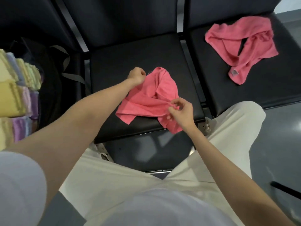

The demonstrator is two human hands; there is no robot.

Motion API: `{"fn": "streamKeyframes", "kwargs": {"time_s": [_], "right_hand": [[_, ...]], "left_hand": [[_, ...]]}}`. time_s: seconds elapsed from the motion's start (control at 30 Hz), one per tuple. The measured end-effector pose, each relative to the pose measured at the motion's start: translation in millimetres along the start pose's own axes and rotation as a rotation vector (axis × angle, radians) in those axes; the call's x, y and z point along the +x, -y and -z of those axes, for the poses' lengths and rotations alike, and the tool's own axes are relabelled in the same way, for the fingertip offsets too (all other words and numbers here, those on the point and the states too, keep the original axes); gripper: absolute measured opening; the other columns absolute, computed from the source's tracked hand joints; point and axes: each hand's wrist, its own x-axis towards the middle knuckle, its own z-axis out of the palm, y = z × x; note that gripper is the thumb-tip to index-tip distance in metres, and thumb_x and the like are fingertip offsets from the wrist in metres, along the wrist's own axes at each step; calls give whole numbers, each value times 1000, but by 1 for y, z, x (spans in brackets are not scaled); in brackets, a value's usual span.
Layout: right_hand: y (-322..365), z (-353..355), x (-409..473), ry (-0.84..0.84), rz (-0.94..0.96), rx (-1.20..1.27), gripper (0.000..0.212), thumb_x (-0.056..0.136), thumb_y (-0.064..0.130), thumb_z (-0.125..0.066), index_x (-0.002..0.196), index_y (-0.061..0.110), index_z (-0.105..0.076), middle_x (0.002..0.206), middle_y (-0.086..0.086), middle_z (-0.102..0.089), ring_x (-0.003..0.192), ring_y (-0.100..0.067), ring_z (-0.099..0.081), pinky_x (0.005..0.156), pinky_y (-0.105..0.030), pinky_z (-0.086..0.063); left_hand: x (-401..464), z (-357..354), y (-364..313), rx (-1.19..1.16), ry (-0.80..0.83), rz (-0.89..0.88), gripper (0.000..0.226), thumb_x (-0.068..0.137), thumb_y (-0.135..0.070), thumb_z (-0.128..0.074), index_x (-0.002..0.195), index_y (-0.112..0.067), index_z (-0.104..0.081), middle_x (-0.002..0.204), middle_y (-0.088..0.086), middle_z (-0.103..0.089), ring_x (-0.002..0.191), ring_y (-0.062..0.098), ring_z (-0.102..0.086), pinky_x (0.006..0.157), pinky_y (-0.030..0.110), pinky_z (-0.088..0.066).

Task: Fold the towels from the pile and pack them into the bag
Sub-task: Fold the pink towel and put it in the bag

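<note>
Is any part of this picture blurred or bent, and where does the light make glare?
Head view: the folded towels at the left edge are smeared and soft, while the pink towel in both hands is fairly sharp; the wide lens bends the seat edges outward; pale glare lies on the grey floor at right.

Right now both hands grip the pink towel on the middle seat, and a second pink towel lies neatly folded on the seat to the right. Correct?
Not quite. In the head view the second pink towel lies crumpled, not folded. The rest holds: left hand and right hand both grip the pink towel on the middle seat.
</note>
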Motion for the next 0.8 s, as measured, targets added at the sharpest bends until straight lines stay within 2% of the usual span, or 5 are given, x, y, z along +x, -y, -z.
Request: {"fn": "streamKeyframes", "kwargs": {"time_s": [0.2, 0.33, 0.37, 0.6, 0.8], "right_hand": [[-6, 17, -1, 3, 59, 61, 22, 83, -13, -45, 96, 4, -53, 64, -15, -56, 42, -15, -59, 44, -25, -48], [-18, 24, 3, -13, 16, 38, 21, 83, -13, -42, 81, 0, -59, 52, -11, -53, 41, -15, -52, 47, -20, -44], [-21, 25, 4, -27, -8, 39, 21, 83, -11, -43, 79, -1, -61, 51, -12, -53, 41, -15, -53, 47, -20, -44], [-21, 27, 9, -64, 47, -62, 5, 86, 3, -65, 83, 3, -69, 68, -17, -68, 45, -12, -61, 53, -21, -49], [-4, 30, 12, -140, 227, -163, 30, 85, 6, -64, 113, 13, -62, 88, 13, -63, 64, -9, -58, 62, -18, -51]], "left_hand": [[25, -28, -11, 39, -66, 12, 28, 88, -27, -66, 113, -14, -66, 120, 5, -66, 114, 23, -60, 98, 30, -46], [38, -38, -7, 97, -99, 38, 4, 86, -26, -68, 85, -27, -65, 114, 5, -67, 110, 25, -61, 96, 36, -49], [39, -39, -7, 113, -104, 40, 9, 86, -25, -68, 78, -29, -64, 113, 5, -67, 110, 26, -61, 96, 38, -50], [7, -15, -6, 217, -106, -88, 16, 88, -6, -57, 84, -3, -72, 91, 15, -72, 89, 29, -67, 79, 39, -55], [-32, 53, 44, 283, -280, -130, 14, 74, 0, -55, 82, -9, -62, 90, 13, -67, 86, 31, -63, 73, 38, -52]]}}
